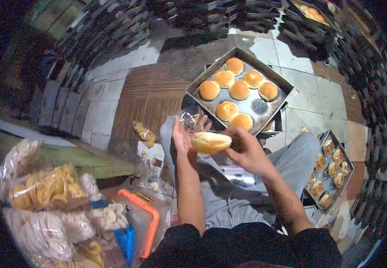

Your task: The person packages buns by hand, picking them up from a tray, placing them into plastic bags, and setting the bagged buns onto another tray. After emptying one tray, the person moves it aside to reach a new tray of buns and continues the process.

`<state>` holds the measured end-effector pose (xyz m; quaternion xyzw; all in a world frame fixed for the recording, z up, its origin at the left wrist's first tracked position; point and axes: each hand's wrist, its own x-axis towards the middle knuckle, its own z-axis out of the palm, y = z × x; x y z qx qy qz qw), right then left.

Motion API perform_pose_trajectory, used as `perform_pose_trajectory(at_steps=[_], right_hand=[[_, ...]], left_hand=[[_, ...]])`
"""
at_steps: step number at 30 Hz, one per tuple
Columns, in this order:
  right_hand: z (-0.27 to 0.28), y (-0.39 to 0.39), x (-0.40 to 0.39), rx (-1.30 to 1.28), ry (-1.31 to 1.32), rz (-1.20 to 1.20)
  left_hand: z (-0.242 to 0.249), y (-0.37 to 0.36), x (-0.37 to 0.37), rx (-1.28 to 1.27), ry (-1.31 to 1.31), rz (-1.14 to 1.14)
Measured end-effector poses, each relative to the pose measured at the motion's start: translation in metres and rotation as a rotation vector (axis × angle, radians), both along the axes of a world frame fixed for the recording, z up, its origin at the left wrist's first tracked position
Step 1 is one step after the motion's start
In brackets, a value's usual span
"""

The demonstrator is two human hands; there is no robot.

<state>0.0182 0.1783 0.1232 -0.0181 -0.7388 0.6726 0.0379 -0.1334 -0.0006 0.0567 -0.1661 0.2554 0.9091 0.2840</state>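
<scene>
The right hand pinches a bun at its edge, apparently keeping its sides clear, beside the open left hand, a tray of buns within reach.

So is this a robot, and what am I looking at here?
No machine here: these are a person's bare hands, seen in one picture by a camera worn on the head, looking forward and down. The right hand holds a bun by one end; the left hand is open beside it. Ahead, a metal tray carries eight golden buns. To the right, a smaller-looking tray holds darker-topped pieces. At lower left are filled clear plastic bags.
</scene>
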Motion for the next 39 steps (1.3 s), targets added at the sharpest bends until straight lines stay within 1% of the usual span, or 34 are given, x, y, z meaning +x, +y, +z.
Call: perform_pose_trajectory(at_steps=[1,2,3,4,5,6,8,10,12,14,16,18,19,20,21,22,23,24,25,26,27,28,29,30,31,32,33,34,35,37,38,39], right_hand=[[0.004,-0.009,-0.004,0.144,0.094,0.050],[0.011,-0.016,-0.008,0.287,0.192,0.093],[0.001,-0.022,-0.014,0.457,0.394,0.164],[-0.006,-0.026,-0.014,0.576,0.398,0.216],[-0.013,-0.026,-0.016,0.614,0.400,0.207],[-0.017,-0.024,-0.017,0.654,0.394,0.197],[-0.024,-0.018,-0.020,0.672,0.311,0.153],[-0.039,-0.016,-0.020,0.697,0.267,0.152],[-0.051,-0.020,-0.021,0.661,0.237,0.085],[-0.058,-0.015,-0.029,0.698,0.187,0.031],[-0.057,-0.016,-0.032,0.648,0.137,-0.098],[-0.045,-0.025,-0.030,0.665,0.188,-0.115],[-0.038,-0.028,-0.028,0.509,0.068,-0.117],[-0.033,-0.028,-0.027,0.352,-0.050,-0.119],[-0.031,-0.028,-0.024,0.302,-0.171,-0.116],[-0.023,-0.022,-0.019,0.294,-0.167,-0.118],[-0.012,-0.008,-0.014,0.213,-0.150,0.273],[-0.005,0.004,-0.009,0.127,-0.129,0.665],[-0.002,0.011,-0.006,-0.102,-0.188,0.978],[-0.006,0.012,-0.001,-0.106,-0.173,0.983],[-0.005,0.010,-0.002,-0.004,-0.122,0.621],[-0.002,0.008,-0.002,0.089,-0.070,0.259],[0.002,0.000,-0.002,0.190,-0.026,-0.093],[0.005,-0.004,-0.009,0.217,0.146,-0.160],[-0.006,-0.005,-0.012,0.197,0.239,-0.111],[-0.023,-0.007,-0.016,0.179,0.332,-0.060],[-0.030,-0.012,-0.017,0.169,0.340,-0.047],[-0.036,-0.020,-0.020,0.065,0.287,-0.127],[-0.039,-0.027,-0.025,-0.036,0.238,-0.209],[-0.042,-0.037,-0.036,-0.088,0.257,-0.229],[-0.043,-0.042,-0.040,-0.133,0.258,-0.260],[-0.043,-0.045,-0.043,-0.160,0.169,-0.255]], left_hand=[[0.005,-0.005,-0.002,0.036,-0.091,-0.068],[0.005,0.002,0.007,-0.043,0.036,0.048],[0.002,-0.001,0.005,0.079,0.018,-0.018],[-0.003,-0.003,0.005,0.203,-0.003,-0.088],[-0.013,0.004,0.012,0.176,-0.030,0.007],[-0.031,0.010,0.015,0.113,0.004,0.044],[-0.008,0.033,0.039,-0.255,0.123,0.162],[-0.028,0.042,0.034,-0.210,0.097,0.149],[-0.041,0.052,0.033,-0.173,0.012,0.198],[-0.044,0.073,0.052,-0.123,0.167,0.163],[-0.021,0.081,0.052,-0.110,0.052,0.111],[-0.031,0.065,0.031,-0.052,0.020,0.052],[-0.036,0.065,0.030,0.003,-0.036,0.054],[-0.041,0.069,0.032,0.001,-0.033,0.055],[-0.045,0.074,0.035,0.004,0.028,0.065],[-0.044,0.076,0.038,0.006,0.093,0.075],[-0.041,0.074,0.036,0.033,0.160,0.078],[-0.028,0.065,0.029,0.057,0.200,0.094],[-0.021,0.050,0.022,0.160,0.155,0.046],[-0.015,0.036,0.016,0.263,0.111,-0.001],[-0.005,0.029,0.012,0.325,0.128,-0.022],[0.004,0.023,0.020,0.315,0.142,-0.010],[0.014,0.013,0.033,0.183,0.196,-0.044],[0.031,0.005,0.049,0.047,0.245,-0.078],[0.042,0.003,0.070,-0.099,0.275,-0.062],[0.053,-0.002,0.090,-0.253,0.213,-0.021],[0.038,-0.035,0.097,-0.447,0.230,-0.202],[0.025,-0.068,0.096,-0.639,0.240,-0.386],[0.036,-0.074,0.094,-0.645,0.247,-0.371],[0.062,-0.078,0.092,-1.744,0.664,-0.435],[0.064,-0.076,0.090,-1.744,0.657,-0.431],[0.064,-0.070,0.084,-1.680,0.951,-0.101]])
